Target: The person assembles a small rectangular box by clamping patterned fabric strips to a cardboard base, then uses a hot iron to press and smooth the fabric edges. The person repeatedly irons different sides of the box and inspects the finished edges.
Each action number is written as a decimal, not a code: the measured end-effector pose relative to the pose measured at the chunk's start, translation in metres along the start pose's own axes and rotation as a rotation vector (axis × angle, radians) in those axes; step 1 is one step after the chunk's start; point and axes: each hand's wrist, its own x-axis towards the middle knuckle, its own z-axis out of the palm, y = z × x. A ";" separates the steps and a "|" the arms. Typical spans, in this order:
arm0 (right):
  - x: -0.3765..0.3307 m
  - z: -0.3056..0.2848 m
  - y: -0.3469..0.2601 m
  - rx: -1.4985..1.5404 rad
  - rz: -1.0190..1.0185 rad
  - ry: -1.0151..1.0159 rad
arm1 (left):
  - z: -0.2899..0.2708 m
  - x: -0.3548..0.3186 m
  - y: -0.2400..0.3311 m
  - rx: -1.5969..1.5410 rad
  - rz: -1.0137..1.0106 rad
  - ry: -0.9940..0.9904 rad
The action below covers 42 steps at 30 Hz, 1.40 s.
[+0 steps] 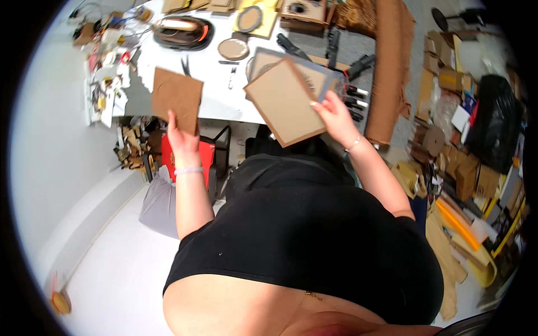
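Note:
My left hand (184,141) pinches the lower edge of a flat brown square that looks like leather (177,92), with a faint curved line near its upper left. In my right hand (337,120) is a beige rectangular panel with a brown border (287,102), gripped at its right edge with the thumb on top. Both pieces are held up over the near edge of the white table (216,106), apart from each other. Behind the panel, and partly hidden by it, lie grey and brown sheets (322,73). Dark pointed blades (185,66) stick out beyond the brown square.
Farther back are a clothes iron (182,31), a round beige disc (233,49) and a yellow sheet (266,17). Black-handled tools (333,49) and several small bottles (356,102) lie to the right, beside a brown roll (390,73). Below the table stands a red chair (206,159).

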 end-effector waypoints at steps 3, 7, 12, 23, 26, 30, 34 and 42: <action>0.030 0.097 -0.036 -0.423 -0.241 -0.225 | -0.085 -0.034 0.052 -0.132 0.164 0.103; 0.095 0.215 -0.008 -0.774 -1.115 -0.531 | -0.163 -0.083 0.059 -0.196 0.251 0.434; 0.187 0.317 0.056 -1.092 -1.321 -0.692 | -0.227 -0.132 0.031 -0.295 0.217 0.545; 0.126 0.288 0.062 -0.559 -0.253 -0.703 | -0.170 -0.086 -0.034 -0.126 -0.005 0.225; 0.105 0.228 0.041 0.091 0.337 -0.713 | -0.075 -0.074 -0.065 0.122 -0.030 -0.038; 0.050 0.106 -0.017 0.076 0.158 -0.330 | 0.017 -0.063 -0.103 0.337 -0.163 -0.272; 0.026 -0.039 -0.015 -0.145 -0.066 0.376 | 0.093 -0.068 -0.134 0.558 -0.253 -0.508; 0.017 -0.221 0.026 -0.844 0.081 0.939 | 0.092 -0.084 -0.191 0.816 -0.381 -0.291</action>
